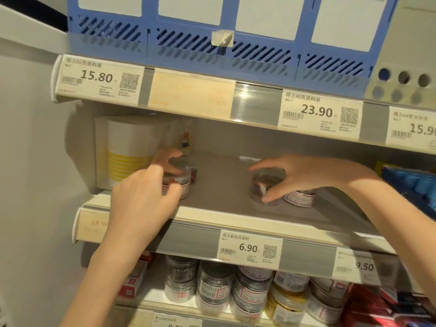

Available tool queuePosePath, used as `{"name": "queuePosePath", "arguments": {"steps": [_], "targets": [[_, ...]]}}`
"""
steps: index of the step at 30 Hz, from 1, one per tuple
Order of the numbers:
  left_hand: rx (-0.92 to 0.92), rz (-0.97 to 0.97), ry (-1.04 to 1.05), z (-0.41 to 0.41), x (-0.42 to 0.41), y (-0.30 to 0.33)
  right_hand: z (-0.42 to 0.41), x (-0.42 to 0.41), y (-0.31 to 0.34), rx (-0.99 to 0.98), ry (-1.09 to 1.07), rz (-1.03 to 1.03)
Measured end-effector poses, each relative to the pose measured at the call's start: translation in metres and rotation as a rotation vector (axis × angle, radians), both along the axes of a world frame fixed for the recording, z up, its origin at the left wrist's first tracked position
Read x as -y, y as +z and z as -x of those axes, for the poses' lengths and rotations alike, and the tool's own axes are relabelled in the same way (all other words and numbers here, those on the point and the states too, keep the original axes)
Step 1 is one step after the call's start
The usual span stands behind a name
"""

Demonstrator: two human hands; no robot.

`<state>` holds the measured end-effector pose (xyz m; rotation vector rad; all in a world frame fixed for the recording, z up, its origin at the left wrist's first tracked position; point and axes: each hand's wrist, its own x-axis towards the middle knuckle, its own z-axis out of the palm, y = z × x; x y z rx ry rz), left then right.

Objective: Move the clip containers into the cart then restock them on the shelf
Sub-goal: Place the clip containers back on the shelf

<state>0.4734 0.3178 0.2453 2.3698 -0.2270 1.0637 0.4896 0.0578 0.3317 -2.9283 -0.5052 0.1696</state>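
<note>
On the middle shelf, my left hand curls round a clear round clip container at the left; another small container sits just behind it. My right hand grips a second clear clip container from above, with thumb and fingers round its lid. A third container with a white label stands just right of it, partly under my right wrist. The cart is out of view.
A white and yellow pack stands at the shelf's left back. Blue file racks fill the shelf above. The shelf below holds several stacked clip jars and red boxes. Blue packs sit at the right.
</note>
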Motion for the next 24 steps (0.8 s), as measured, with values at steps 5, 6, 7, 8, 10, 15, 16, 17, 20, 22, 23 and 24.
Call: {"name": "queuePosePath", "arguments": {"steps": [5, 6, 7, 8, 10, 15, 16, 17, 20, 22, 23, 24], "targets": [[-0.017, -0.047, 0.026, -0.006, -0.002, -0.002, 0.002, 0.012, -0.007, 0.027, 0.007, -0.075], [-0.023, -0.047, 0.030, -0.006, -0.002, -0.002, 0.001, 0.012, -0.008, 0.041, 0.014, -0.085], [-0.027, -0.049, 0.033, -0.006, -0.002, -0.002, 0.000, 0.012, -0.009, 0.049, 0.016, -0.086], [-0.033, -0.050, 0.036, -0.006, -0.002, -0.002, 0.000, 0.011, -0.009, 0.052, 0.020, -0.083], [-0.041, -0.058, 0.056, -0.007, -0.002, -0.002, 0.000, 0.010, -0.009, 0.050, 0.039, -0.071], [-0.044, -0.062, 0.054, -0.006, -0.002, -0.001, 0.002, 0.004, -0.011, 0.059, 0.151, -0.162], [-0.048, -0.062, 0.052, -0.006, -0.002, -0.001, 0.003, 0.003, -0.011, 0.064, 0.163, -0.200], [-0.057, -0.062, 0.055, -0.006, -0.002, -0.001, 0.003, 0.002, -0.012, 0.068, 0.174, -0.242], [-0.088, -0.063, 0.064, -0.006, -0.001, 0.000, 0.002, -0.003, -0.018, 0.077, 0.194, -0.406], [-0.071, -0.064, 0.053, -0.005, 0.000, 0.000, -0.001, -0.008, -0.023, 0.060, 0.183, -0.500], [-0.054, -0.061, 0.036, -0.004, 0.000, 0.000, -0.002, -0.010, -0.026, 0.053, 0.179, -0.529], [-0.040, -0.055, 0.024, -0.003, 0.000, 0.000, -0.002, -0.011, -0.028, 0.049, 0.179, -0.546]]}}
